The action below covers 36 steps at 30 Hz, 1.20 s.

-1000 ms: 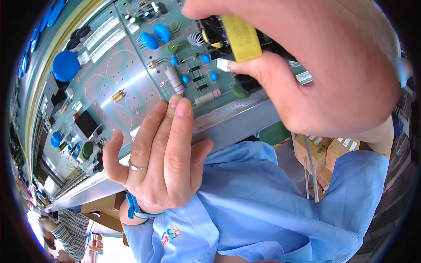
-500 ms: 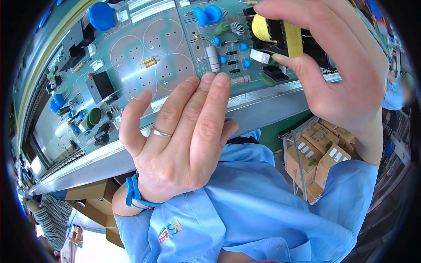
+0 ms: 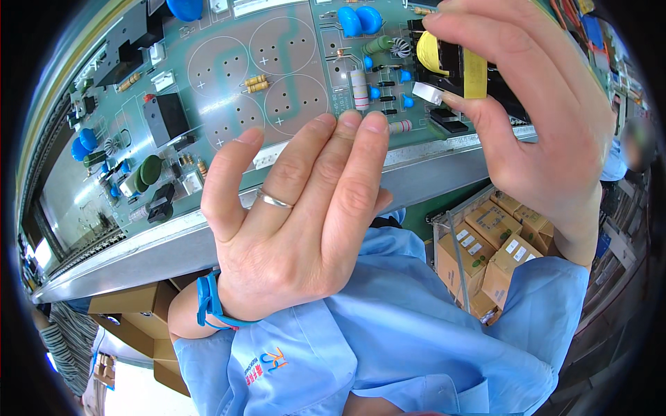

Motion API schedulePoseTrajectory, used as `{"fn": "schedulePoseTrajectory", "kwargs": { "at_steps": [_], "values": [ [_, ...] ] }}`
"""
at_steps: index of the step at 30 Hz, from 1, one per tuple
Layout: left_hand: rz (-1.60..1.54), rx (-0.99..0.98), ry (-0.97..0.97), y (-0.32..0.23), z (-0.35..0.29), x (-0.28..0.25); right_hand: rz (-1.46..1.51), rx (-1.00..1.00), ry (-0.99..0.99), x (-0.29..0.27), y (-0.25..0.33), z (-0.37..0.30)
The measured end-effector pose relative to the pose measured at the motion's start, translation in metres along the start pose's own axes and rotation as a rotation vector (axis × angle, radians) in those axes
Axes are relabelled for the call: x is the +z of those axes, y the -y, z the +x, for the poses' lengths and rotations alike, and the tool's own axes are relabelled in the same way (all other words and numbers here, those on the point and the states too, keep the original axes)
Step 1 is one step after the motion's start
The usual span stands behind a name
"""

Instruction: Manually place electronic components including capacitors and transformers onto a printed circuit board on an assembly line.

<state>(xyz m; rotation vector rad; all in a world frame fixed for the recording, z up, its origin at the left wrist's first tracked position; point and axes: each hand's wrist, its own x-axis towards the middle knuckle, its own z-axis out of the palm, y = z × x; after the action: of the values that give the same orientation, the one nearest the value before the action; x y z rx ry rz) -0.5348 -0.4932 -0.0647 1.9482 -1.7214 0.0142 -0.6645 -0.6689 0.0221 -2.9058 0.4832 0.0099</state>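
Note:
A green circuit board point(image 3: 291, 132) carries many soldered-in-place-looking parts along a metal rail. My left hand point(image 3: 298, 201), with a ring and a blue wrist strap, lies palm down with fingers stretched over the board's near edge. Its fingertips rest beside a banded grey resistor point(image 3: 359, 89). At the right, my right hand point(image 3: 548, 111) has its thumb and fingers around a black transformer with yellow winding and tape point(image 3: 475, 73), which sits at the board's surface. A white block part point(image 3: 427, 93) is by the thumb tip. The transformer's underside is hidden.
The metal rail point(image 3: 430, 154) runs along the board's near side. Blue disc parts point(image 3: 361, 21), a black relay-like block point(image 3: 165, 119) and small resistors point(image 3: 257, 84) stand on the board. Cardboard boxes point(image 3: 493, 226) fill a wire cart below right; an open carton point(image 3: 132, 305) is below left.
The board and its parts have shifted right in the picture, and my left hand has moved right with them. My right hand stays nearly in place, still around the transformer.

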Motion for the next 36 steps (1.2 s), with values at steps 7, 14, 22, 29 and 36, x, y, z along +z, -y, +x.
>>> {"fn": "schedulePoseTrajectory", "kwargs": {
  "at_steps": [7, 14, 22, 29, 36],
  "values": [
    [0.008, 0.019, -0.036, 0.001, 0.001, 0.001, -0.074, -0.01, 0.017, 0.003, 0.021, 0.029],
    [0.012, 0.003, -0.045, 0.001, -0.001, 0.001, -0.048, -0.148, -0.017, 0.001, -0.003, 0.032],
    [0.034, 0.035, -0.032, 0.002, -0.002, 0.001, 0.049, -0.09, -0.041, 0.005, -0.004, 0.028],
    [-0.031, 0.005, 0.049, 0.004, 0.0, -0.01, 0.035, -0.152, -0.057, 0.001, -0.001, 0.034],
    [-0.032, 0.058, 0.079, 0.005, 0.054, -0.03, 0.2, -0.213, -0.367, 0.006, -0.015, -0.04]
  ]
}}
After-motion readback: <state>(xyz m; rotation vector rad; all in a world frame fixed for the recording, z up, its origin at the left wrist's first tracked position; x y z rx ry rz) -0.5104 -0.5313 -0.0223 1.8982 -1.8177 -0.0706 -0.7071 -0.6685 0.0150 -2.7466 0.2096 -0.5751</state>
